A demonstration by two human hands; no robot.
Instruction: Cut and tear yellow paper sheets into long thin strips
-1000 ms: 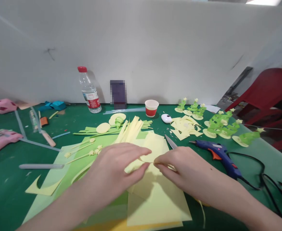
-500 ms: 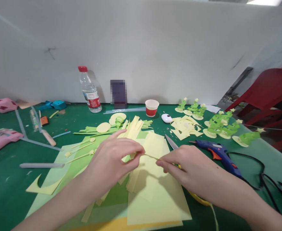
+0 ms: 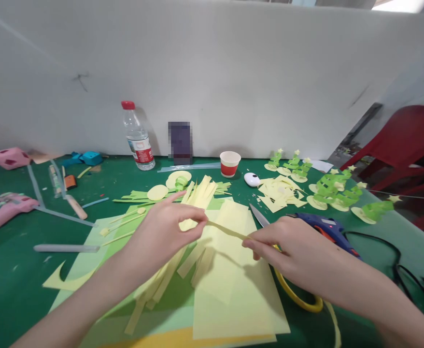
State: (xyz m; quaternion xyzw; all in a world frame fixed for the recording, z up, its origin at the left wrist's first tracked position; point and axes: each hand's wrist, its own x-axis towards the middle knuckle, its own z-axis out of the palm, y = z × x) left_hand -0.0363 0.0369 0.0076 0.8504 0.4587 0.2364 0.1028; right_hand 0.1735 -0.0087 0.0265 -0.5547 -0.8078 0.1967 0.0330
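Note:
A narrow pale yellow paper strip (image 3: 228,229) stretches between my two hands. My left hand (image 3: 172,222) pinches its left end between thumb and fingertips. On the other side, my right hand (image 3: 288,241) grips the strip with thumb and forefinger, and a tail of it hangs below that wrist. Beneath my hands lie pale yellow paper sheets (image 3: 241,304) and a fan of cut yellow strips (image 3: 201,193). Scissors with yellow handles (image 3: 299,300) rest partly hidden under my right hand, their blade pointing away.
A blue glue gun (image 3: 324,224) with a black cord lies at right, near green spiral paper trees (image 3: 337,188). Behind stand a paper cup (image 3: 230,164) and a water bottle (image 3: 139,145). At left are a pink glue gun (image 3: 12,212) and a grey pen-like stick (image 3: 67,248).
My hands have moved apart, so a longer stretch of the strip shows between them. The left hand went slightly left and the right slightly right. More of the scissors' yellow handle is visible.

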